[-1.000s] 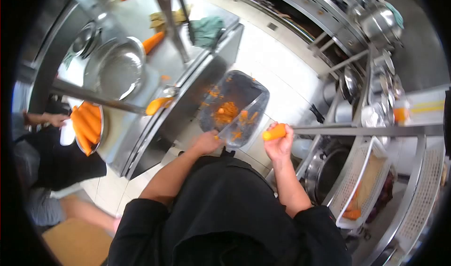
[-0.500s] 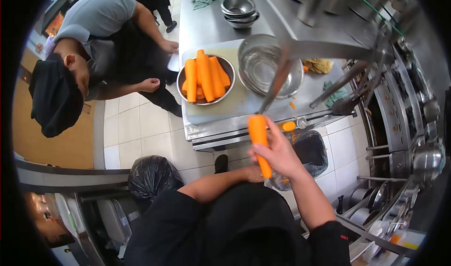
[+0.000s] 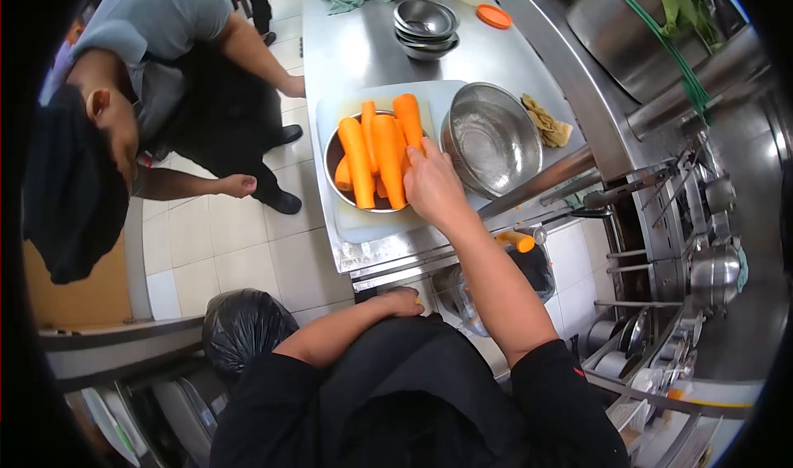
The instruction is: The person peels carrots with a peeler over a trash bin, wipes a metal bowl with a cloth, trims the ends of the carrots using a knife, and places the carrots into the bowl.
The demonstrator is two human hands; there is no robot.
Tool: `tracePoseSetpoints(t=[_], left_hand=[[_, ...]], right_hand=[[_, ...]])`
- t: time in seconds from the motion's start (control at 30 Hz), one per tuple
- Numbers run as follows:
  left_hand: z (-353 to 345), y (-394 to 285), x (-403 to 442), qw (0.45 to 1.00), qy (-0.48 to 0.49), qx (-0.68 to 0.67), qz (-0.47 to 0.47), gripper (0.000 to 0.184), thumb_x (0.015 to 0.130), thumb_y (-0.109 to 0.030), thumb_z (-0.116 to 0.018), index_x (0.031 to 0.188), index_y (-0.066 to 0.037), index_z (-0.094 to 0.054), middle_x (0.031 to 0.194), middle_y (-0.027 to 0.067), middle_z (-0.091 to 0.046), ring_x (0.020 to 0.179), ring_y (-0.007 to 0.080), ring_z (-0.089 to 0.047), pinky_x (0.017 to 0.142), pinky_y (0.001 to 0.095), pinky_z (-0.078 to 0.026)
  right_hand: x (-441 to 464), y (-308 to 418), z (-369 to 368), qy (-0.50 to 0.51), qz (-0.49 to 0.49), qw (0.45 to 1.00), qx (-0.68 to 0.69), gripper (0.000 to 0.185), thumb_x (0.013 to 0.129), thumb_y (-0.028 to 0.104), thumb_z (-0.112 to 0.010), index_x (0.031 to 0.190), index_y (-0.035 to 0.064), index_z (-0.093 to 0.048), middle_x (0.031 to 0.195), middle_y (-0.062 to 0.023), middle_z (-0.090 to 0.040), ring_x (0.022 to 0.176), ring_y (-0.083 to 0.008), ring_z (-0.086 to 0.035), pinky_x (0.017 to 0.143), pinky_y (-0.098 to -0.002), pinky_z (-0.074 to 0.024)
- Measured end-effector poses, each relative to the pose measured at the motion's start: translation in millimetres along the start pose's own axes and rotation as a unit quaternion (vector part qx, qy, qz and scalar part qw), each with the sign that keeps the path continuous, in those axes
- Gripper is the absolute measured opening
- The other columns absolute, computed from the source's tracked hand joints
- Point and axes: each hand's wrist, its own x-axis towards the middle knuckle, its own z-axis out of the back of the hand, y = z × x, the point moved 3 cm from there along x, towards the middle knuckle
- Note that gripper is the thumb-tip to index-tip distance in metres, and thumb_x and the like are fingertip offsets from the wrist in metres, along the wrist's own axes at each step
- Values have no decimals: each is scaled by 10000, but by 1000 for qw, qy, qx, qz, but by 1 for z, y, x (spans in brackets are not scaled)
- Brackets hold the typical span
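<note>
Several peeled carrots (image 3: 386, 158) lie piled in a round metal bowl (image 3: 332, 164) on a pale cutting board (image 3: 363, 228). My right hand (image 3: 434, 183) reaches over the bowl's right side, its fingers closed on a carrot (image 3: 408, 119) in the pile. Low in front of my body, my left hand (image 3: 402, 301) is closed; a small yellow-orange bit shows at its fingers, and what it holds is too hidden to name. A perforated colander (image 3: 493, 137) stands tilted right of the bowl. Another carrot (image 3: 516, 241) lies at the counter's near edge.
A co-worker (image 3: 165, 96) leans at the left, one hand near the counter (image 3: 363, 42). Stacked metal bowls (image 3: 425, 26) and an orange lid (image 3: 494, 16) stand farther back. A metal post (image 3: 541, 183) slants right of the colander. A black bag (image 3: 248, 327) and a bin (image 3: 537, 270) are below.
My right hand has moved forward with its carrot onto the pile in the bowl. My left hand has shifted left. The view has swung toward the counter.
</note>
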Motion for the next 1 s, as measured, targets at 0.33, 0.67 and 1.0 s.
tracePoseSetpoints(t=[0.33, 0.67, 1.0], left_hand=[[-14, 34, 28, 992, 85, 53, -74, 572, 846, -490, -602, 1050, 41, -658, 1085, 266, -664, 995, 388, -649, 874, 441, -504], [-23, 59, 4, 919, 94, 291, -247, 429, 930, -453, -432, 1208, -199, -639, 1063, 246, -666, 1008, 411, -630, 854, 486, -494], [-17, 42, -8, 995, -13, 53, 78, 587, 888, -526, -542, 1143, -10, -657, 1116, 266, -658, 1048, 412, -635, 909, 478, -481]], right_hand=[[-161, -87, 150, 173, -147, 903, 364, 265, 911, 256, -663, 969, -2, -672, 857, -58, -699, 795, -135, -651, 712, -275, -519], [-71, -247, 91, -188, -115, 966, 131, 263, 893, 188, -569, 1045, -4, -667, 999, -217, -680, 899, -381, -647, 818, -421, -509], [58, -310, 40, 41, -42, 976, -211, 373, 905, 325, -540, 1146, 50, -613, 1118, -152, -597, 1039, -278, -551, 875, -414, -440]])
